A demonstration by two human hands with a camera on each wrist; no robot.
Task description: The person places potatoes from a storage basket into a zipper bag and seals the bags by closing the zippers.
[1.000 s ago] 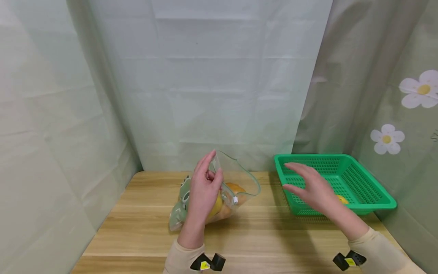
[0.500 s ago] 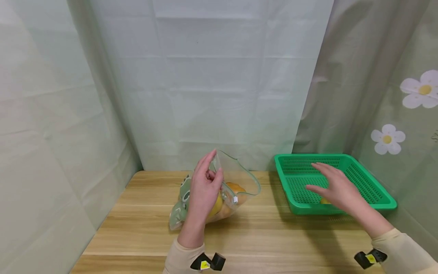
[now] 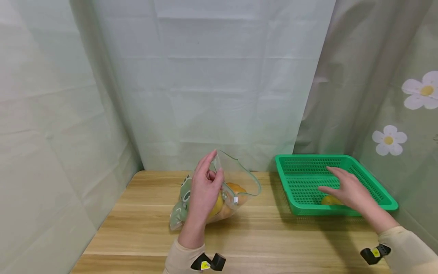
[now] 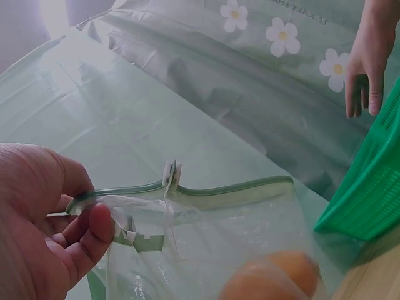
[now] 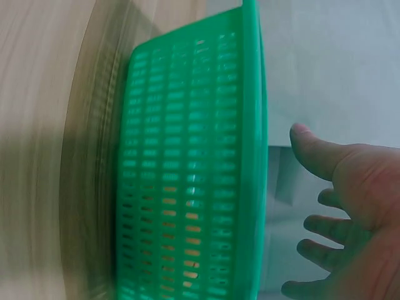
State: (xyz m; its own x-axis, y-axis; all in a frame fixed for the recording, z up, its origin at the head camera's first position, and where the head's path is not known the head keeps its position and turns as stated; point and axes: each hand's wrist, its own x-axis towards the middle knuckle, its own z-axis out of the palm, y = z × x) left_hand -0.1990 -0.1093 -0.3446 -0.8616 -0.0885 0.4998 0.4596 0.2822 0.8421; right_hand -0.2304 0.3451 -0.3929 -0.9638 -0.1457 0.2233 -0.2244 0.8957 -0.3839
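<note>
Holding open the clear zip bag (image 3: pixel 224 190) at frame centre, left hand (image 3: pixel 204 190) pinching its rim, oranges (image 3: pixel 236 189) remaining inside; right hand (image 3: pixel 349 189), fingers spread and gripping nothing, hovering over one orange (image 3: pixel 329 200) already lying in the green basket (image 3: pixel 373 182) at right.

A green basket (image 5: pixel 194 169) is seen edge-on above blurred wooden table (image 5: pixel 44 125); the right hand (image 5: pixel 350 212) is held spread beside its rim.
</note>
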